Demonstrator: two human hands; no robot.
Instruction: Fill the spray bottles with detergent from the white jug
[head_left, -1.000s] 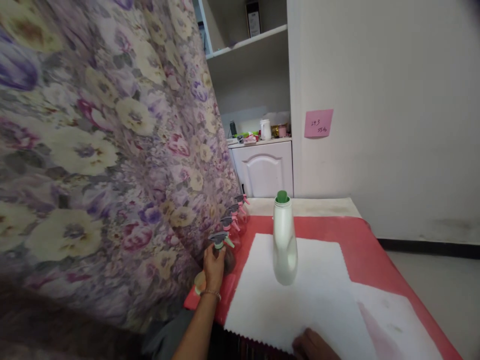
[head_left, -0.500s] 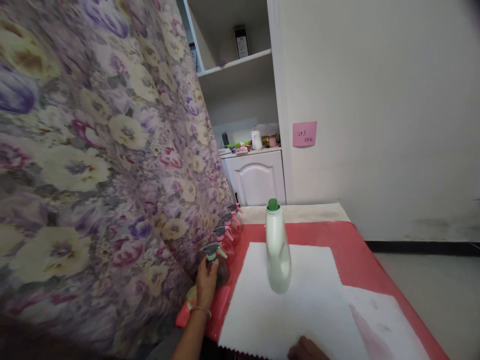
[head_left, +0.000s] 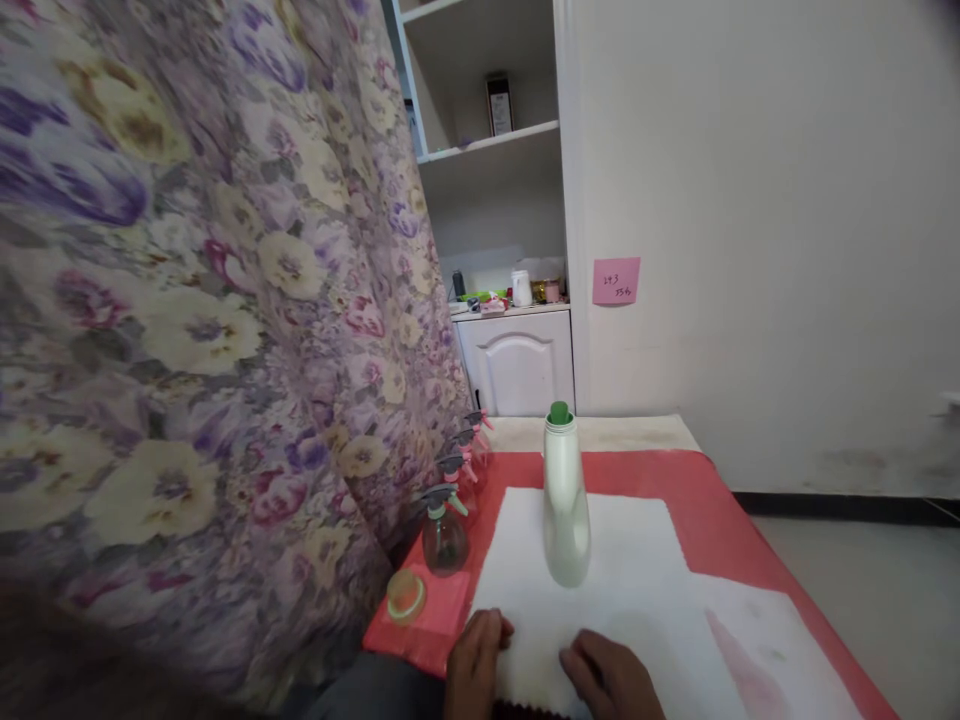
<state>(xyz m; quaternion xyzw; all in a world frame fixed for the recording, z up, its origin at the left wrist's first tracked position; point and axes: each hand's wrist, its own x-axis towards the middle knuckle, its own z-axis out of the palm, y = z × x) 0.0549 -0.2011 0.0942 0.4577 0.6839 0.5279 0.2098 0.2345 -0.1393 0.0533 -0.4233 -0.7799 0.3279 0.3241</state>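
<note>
Both hands rest at the near edge of a white sheet [head_left: 637,620]. My left hand [head_left: 477,655] is closed with its fingers curled, holding nothing that shows. To its right, my right hand [head_left: 609,672] is also loosely closed, with nothing seen in it. Beyond them a pale green bottle [head_left: 567,520] with a side handle stands upright on the sheet; something green [head_left: 559,412] sits in its open neck. A clear spray bottle [head_left: 445,540] with a grey and green head stands left of the sheet, untouched. Nearer lies a roll of tape [head_left: 406,597].
Several spray bottles with pink and grey heads [head_left: 466,450] line the left side of the red tablecloth [head_left: 645,470]. A floral curtain [head_left: 225,330] hangs at the left. Behind the table are a white cabinet [head_left: 517,362] and a wall with a pink note [head_left: 616,281].
My left hand has let go of the nearest spray bottle and come back to the sheet's near edge. My right hand has risen further into view. The camera view has shifted slightly.
</note>
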